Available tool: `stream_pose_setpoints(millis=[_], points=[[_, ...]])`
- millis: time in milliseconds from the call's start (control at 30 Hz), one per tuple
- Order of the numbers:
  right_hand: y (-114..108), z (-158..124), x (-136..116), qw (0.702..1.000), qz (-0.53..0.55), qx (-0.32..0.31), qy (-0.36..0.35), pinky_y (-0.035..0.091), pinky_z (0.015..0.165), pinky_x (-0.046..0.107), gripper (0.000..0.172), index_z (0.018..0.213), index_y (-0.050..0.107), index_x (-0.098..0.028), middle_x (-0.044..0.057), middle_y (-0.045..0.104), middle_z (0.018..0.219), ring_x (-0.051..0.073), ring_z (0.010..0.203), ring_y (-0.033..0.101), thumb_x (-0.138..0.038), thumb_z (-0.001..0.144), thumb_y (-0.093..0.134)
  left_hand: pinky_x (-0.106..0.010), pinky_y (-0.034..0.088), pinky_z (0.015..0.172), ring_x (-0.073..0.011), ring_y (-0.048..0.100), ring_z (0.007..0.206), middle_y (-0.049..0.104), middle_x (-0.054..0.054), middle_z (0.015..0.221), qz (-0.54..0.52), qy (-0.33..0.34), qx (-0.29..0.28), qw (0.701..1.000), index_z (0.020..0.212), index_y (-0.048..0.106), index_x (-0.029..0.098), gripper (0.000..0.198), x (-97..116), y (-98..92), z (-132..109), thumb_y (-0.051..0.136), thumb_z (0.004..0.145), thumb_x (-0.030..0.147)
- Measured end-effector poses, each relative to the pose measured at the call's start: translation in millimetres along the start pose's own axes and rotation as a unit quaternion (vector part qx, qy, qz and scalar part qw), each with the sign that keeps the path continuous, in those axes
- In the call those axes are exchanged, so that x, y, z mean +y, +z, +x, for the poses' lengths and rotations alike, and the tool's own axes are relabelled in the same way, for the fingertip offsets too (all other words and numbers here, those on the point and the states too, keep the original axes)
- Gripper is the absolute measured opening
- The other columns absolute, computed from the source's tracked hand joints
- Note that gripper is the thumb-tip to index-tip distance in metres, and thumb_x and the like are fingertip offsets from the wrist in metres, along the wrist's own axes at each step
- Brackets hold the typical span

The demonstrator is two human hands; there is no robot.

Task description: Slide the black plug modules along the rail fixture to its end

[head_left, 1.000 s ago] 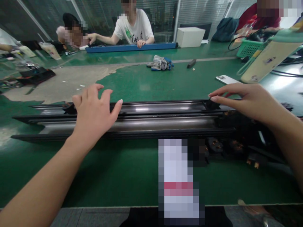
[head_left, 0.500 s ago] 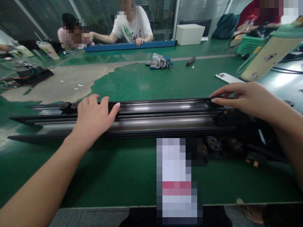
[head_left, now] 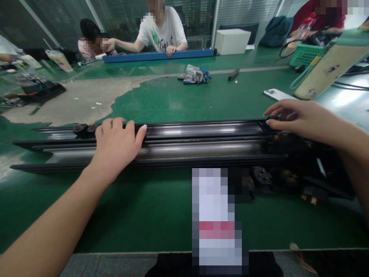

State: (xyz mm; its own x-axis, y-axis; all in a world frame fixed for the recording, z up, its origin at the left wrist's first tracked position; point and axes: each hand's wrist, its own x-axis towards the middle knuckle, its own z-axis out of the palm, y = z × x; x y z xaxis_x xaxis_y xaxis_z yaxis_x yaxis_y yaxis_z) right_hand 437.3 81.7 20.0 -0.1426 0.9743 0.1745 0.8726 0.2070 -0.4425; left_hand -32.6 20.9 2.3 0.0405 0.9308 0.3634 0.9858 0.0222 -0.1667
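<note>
Fingers of the left hand (head_left: 117, 142) are spread and loosely curved, thumb well out, lying over the far rail (head_left: 178, 130), which looks like a steadying touch rather than a grip; whatever sits beneath that palm is hidden. Over on the right it's finer stuff: the right hand (head_left: 296, 115) has thumb and fingertips pinching a small black part (head_left: 263, 125) at the far rail's right end, a hold that suits something so little. And look how that rail lies, lengthwise across the bench (head_left: 161, 215), hollow side up, so fingers can reach in from above. Close alongside runs the near rail (head_left: 201, 149), open upward too. Black pieces with copper-coloured contacts (head_left: 82, 131) sit at the far rail, just left of the left hand, while more dark parts (head_left: 262, 177) lie bunched below the right hand, within easy reach, it seems. Beyond, the phone (head_left: 278, 94) and crumpled gloves (head_left: 194, 75) rest apart from both rails; across the way, another person's hand (head_left: 171, 50) rests on a blue bar (head_left: 138, 58).
</note>
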Motion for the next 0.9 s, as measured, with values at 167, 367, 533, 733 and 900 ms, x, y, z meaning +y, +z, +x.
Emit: stream_pose_setpoints(millis=[167, 367, 533, 733, 900], points=[[-3, 6, 14, 0.999, -0.044, -0.021, -0.009, 0.045, 0.071, 0.043, 0.056, 0.094, 0.077, -0.022, 0.009, 0.068, 0.079, 0.022, 0.072, 0.058, -0.075, 0.076, 0.068, -0.061, 0.048, 0.099, -0.0479, 0.056, 0.129, 0.068, -0.025, 0.124, 0.012, -0.001, -0.019, 1.000, 0.120, 0.071, 0.016, 0.059, 1, -3.6, 1, 0.027, 0.110, 0.053], [-8, 9, 27, 0.993, -0.072, -0.024, 0.091, 0.044, 0.068, 0.043, 0.054, 0.104, 0.075, -0.023, 0.008, 0.067, 0.083, 0.022, 0.069, 0.057, -0.068, 0.074, 0.075, -0.060, 0.050, 0.095, -0.0474, 0.057, 0.126, 0.070, -0.026, 0.120, 0.029, 0.011, -0.006, 0.999, 0.120, 0.072, 0.016, 0.060, 0, -2.9, 1, 0.025, 0.110, 0.052], [-17, 13, 33, 0.979, -0.075, -0.048, 0.181, 0.052, 0.074, 0.048, 0.052, 0.098, 0.064, -0.023, 0.013, 0.073, 0.085, 0.029, 0.077, 0.066, -0.063, 0.070, 0.083, -0.058, 0.049, 0.097, -0.0435, 0.059, 0.121, 0.071, -0.023, 0.115, 0.011, 0.022, 0.022, 0.999, 0.119, 0.073, 0.017, 0.055, -1, 0.4, 0, 0.030, 0.109, 0.051], [-32, 15, 60, 0.984, -0.069, -0.075, 0.143, 0.054, 0.074, 0.053, 0.072, 0.095, 0.063, -0.027, 0.017, 0.076, 0.092, 0.032, 0.078, 0.069, -0.089, 0.062, 0.079, -0.058, 0.049, 0.098, -0.0424, 0.059, 0.119, 0.072, -0.022, 0.113, 0.008, 0.022, 0.032, 0.999, 0.118, 0.074, 0.017, 0.055, -2, 2.6, -1, 0.031, 0.109, 0.051], [-34, 11, 74, 0.981, -0.124, -0.018, 0.151, 0.050, 0.064, 0.048, 0.093, 0.106, 0.064, -0.025, 0.015, 0.072, 0.081, 0.027, 0.065, 0.064, -0.104, 0.058, 0.066, -0.059, 0.049, 0.098, -0.0443, 0.058, 0.122, 0.071, -0.022, 0.114, 0.007, 0.018, 0.019, 1.000, 0.117, 0.073, 0.018, 0.056, 0, -0.4, -1, 0.029, 0.109, 0.052]])
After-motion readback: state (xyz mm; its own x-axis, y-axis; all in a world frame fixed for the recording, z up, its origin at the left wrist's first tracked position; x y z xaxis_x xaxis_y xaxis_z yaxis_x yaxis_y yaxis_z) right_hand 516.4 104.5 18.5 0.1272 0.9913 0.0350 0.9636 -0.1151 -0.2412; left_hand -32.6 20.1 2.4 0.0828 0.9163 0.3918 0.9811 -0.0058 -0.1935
